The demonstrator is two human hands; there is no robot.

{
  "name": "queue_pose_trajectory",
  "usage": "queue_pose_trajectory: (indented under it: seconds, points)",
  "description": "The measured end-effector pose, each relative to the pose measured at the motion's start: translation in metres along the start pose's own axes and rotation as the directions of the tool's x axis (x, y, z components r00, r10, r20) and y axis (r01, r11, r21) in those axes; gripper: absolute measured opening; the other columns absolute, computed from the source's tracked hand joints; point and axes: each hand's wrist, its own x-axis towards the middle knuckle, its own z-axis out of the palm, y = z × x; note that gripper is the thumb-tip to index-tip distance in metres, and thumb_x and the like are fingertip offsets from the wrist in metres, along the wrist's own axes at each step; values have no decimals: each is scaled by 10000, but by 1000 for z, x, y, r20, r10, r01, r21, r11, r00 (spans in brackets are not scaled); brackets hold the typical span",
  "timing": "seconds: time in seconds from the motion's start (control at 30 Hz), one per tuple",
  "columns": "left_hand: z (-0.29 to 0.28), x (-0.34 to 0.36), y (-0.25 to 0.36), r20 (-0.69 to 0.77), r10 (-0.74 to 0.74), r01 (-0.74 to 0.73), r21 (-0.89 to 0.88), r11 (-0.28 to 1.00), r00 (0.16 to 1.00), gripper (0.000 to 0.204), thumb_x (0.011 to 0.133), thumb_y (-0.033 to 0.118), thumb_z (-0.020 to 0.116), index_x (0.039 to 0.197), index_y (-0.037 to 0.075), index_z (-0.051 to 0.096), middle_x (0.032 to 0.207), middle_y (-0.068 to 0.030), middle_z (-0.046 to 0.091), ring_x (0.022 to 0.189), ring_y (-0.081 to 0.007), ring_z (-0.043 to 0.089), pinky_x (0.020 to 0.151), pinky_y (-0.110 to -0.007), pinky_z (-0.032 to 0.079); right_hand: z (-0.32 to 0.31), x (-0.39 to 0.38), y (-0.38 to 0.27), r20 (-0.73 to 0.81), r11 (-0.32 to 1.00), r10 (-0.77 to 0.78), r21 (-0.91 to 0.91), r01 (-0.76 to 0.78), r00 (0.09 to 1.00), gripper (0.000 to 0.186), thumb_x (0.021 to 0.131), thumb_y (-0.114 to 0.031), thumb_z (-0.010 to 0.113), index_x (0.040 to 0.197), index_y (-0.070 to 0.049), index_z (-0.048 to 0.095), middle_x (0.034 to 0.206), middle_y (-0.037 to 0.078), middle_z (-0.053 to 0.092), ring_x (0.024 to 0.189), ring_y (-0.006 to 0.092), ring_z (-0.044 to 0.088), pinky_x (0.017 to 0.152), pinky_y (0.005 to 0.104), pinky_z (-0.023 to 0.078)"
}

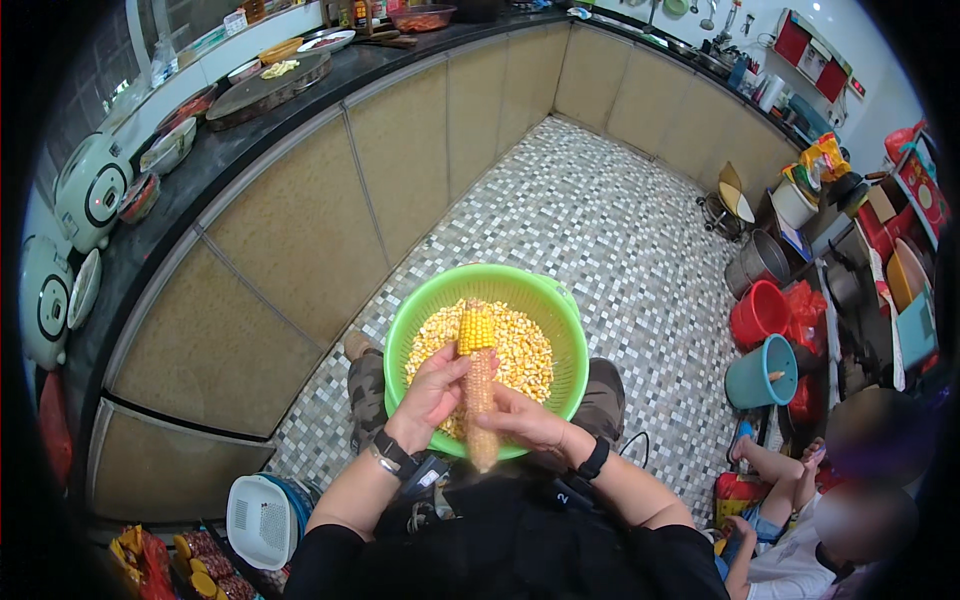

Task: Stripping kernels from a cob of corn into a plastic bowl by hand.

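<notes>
Black cloth of the person's shirt [490, 560] fills the near side of the green basin [571, 345], which sits between the knees in camouflage trousers [368, 395]. Above the basin both hands work on a corn cob [481, 395], which points away from the body: yellow kernels cover its far end, the longer near part is bare, and its near tip reaches out over the basin's near rim. The left hand [432, 392], toward the basin's left side, is partly curled, with its thumb against the cob just below the yellow section. The right hand [525, 418], toward the basin's right side, closes loosely around the bare part, thumb laid on top; its fingertips are hidden beneath. Each wrist wears a black band [594, 458]. Loose kernels [530, 360] spread over the bottom of the basin. Left of the basin and nearer the body stands a white plastic basket [258, 520]; well to the basin's right are a red bucket [759, 312] and a blue bucket [762, 372]. Nearer the body than those, also right of the basin, two other people [800, 560] sit. Mosaic floor tiles [600, 230] stretch beyond the basin.
</notes>
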Motion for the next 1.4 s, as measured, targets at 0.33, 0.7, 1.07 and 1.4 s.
queue_pose_trajectory:
  seconds: [0.33,0.7,1.07,1.4]
  points:
    - [1,-1,2,3,-89,89,-25,996,996,463,911,197,587,1265,-56,428,1169,-202,574,1131,-285,551,1002,-409,441,-5,4,8,13,987,-57,-151,59,998,449,904,-231,616,1249,-20,423,985,16,550,871,87,536,752,253,459]
    - [12,-1,2,-82,-80,83,35,996,993,462,865,151,583,1235,-97,460,1199,-253,548,1109,-336,562,1005,-454,436,-13,5,17,63,990,-73,-119,80,995,424,908,-235,606,1228,-21,426,927,3,546,788,74,525,660,237,454]
    - [7,-2,1,-73,-101,105,50,993,992,410,914,161,503,1253,-60,440,1178,-228,559,1116,-317,552,1000,-435,432,-5,4,5,17,990,-29,-139,31,999,395,885,-218,641,1170,-18,454,860,10,552,721,66,525,601,223,449]
    - [11,-4,6,47,-76,81,-100,992,996,374,910,102,480,1240,-72,449,1190,-231,556,1144,-324,539,1019,-439,418,-6,3,9,-25,995,-29,91,31,999,399,879,-177,631,1201,-10,464,941,25,573,815,88,556,705,238,464]
